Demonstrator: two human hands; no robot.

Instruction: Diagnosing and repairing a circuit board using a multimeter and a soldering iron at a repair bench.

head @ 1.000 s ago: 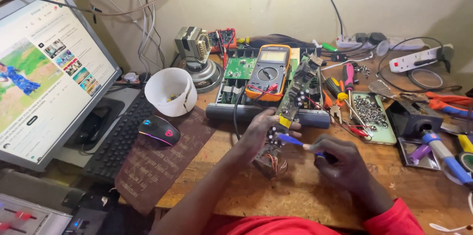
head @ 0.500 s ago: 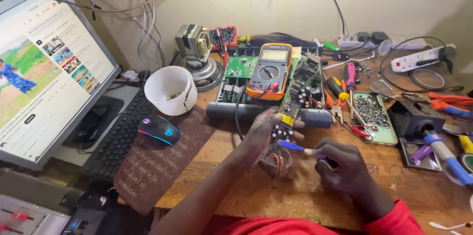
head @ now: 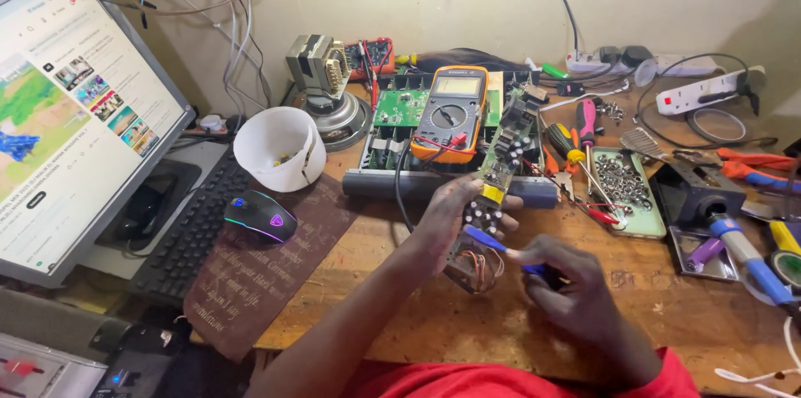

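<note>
Circuit board (head: 499,166) gripped in our left hand (head: 455,214) near desk (head: 400,314) front edge; right hand (head: 567,285) clamps blue tool (head: 484,239), tip on board; work unfinished.

Screens and labels only, from where I sit:

- Monitor (head: 71,106), far left of the desk (head: 434,323), tilted back, dark bezel. It's lit: white page with small picture thumbnails and a larger green-and-blue picture at the left edge.
- Multimeter (head: 450,110), orange case, leaning on the open chassis straight ahead of my hands. Small rectangular grey-green display at its top, too small to tell if it shows anything.
- Brown mat (head: 259,269) under the mouse, pale lettering printed across it.
- Small device, bottom-left corner, with a tiny blue light; blurred.

No packages in view.
</note>
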